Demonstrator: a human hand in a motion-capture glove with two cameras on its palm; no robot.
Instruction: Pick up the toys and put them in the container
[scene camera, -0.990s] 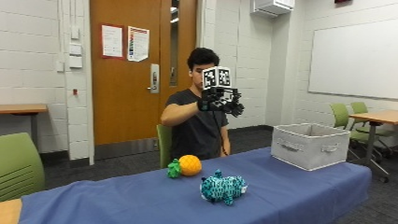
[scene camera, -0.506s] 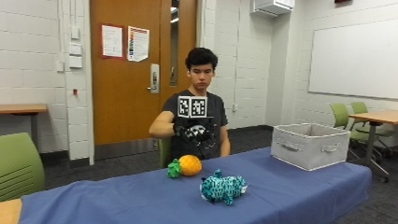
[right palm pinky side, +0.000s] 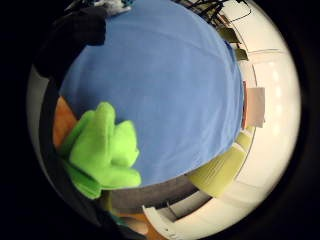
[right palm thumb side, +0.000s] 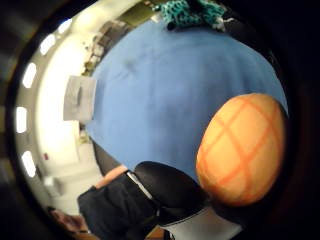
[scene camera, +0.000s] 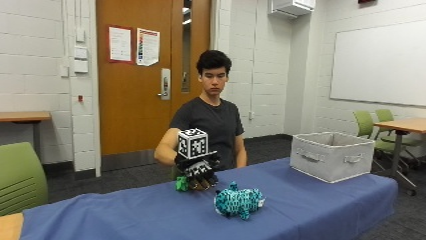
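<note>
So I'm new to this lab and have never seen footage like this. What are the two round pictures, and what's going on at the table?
There is no machine here: a person sits at a table with a blue cloth and works with a black-gloved right hand. The ordinary picture comes from a camera across the table. The two round ones come from tiny wide-angle cameras on that hand's palm, one by the thumb, one by the little finger, looking outward. On the cloth lie an orange ball-shaped toy with a green plush part, a teal spotted plush animal and a grey fabric bin. The hand is down over the orange toy, which fills its palm views; whether the fingers grip it cannot be told.
</note>
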